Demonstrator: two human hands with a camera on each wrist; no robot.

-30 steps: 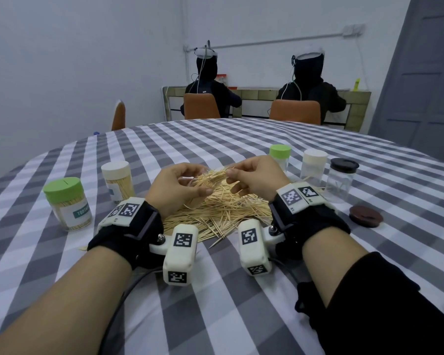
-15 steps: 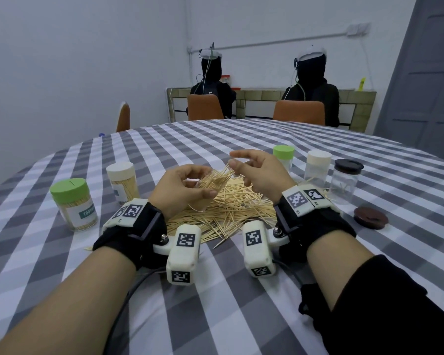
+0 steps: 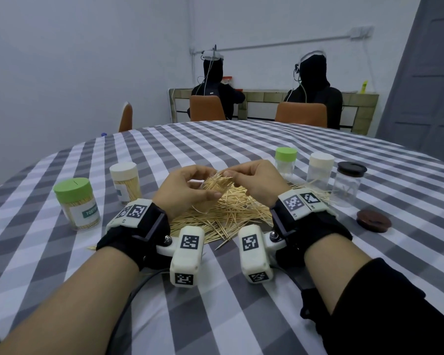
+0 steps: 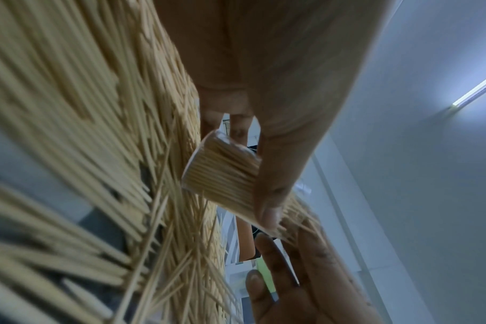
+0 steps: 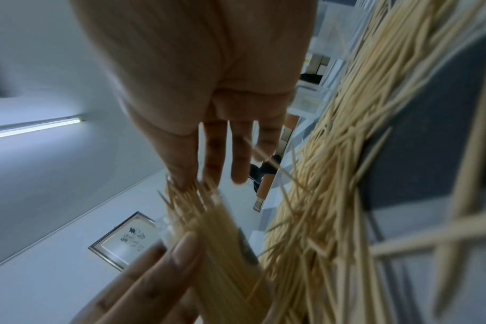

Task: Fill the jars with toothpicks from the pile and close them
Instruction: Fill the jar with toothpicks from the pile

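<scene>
Left hand: your left hand (image 3: 187, 189) holds a clear jar (image 4: 222, 173) tilted over the pile, thumb and fingers (image 4: 272, 197) curled round it.
Jar in hand: it is packed with toothpicks (image 3: 217, 183), whose tips stick out of the open mouth toward your right hand.
Right hand: your right hand (image 3: 256, 183) meets the jar mouth, its thumb and fingers (image 5: 181, 171) closed narrowly on the toothpick tips; the other fingers stretch out loosely.
Pile: the loose pile (image 3: 231, 213) lies on the table (image 3: 215, 303) just under and between both hands, spreading toward your wrists.
Filled jars: to your left stand a green-lidded jar (image 3: 76, 203) and a cream-lidded jar (image 3: 125, 181), both closed and full.
Other jars: to your right stand three in a row, lids on: one green-lidded (image 3: 285, 161), one cream-lidded (image 3: 321, 172), one black-lidded (image 3: 349, 183). They look largely empty.
Loose lid: a brown lid (image 3: 374, 220) lies flat on the table, near the black-lidded jar, on your side of it.
Table: it wears a grey and white checked cloth.
Background: two people sit on orange chairs at a far bench, backs to you.
</scene>
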